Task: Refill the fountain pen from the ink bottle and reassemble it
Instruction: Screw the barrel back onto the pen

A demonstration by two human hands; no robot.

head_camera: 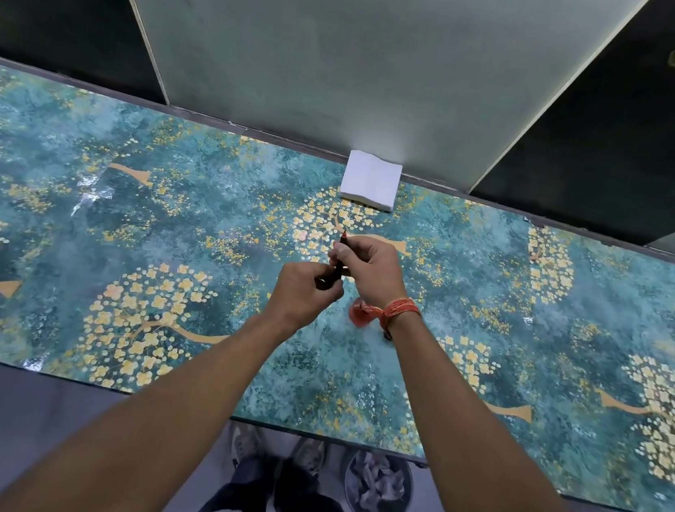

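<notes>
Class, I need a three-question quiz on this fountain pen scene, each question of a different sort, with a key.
1. True or false: both the left hand and the right hand grip the pen.
2. Where does the white paper stack lie?
A. at the table's far edge, beyond the hands
B. under the left forearm
C. in the waste bin
3. Fill in: the orange thread band is tied round the ___ wrist.

Key: 1 true; 2 A; 3 right.

Glossy printed table covering [118,229]; white paper napkin stack [371,181]; orange thread wristband [401,311].
</notes>
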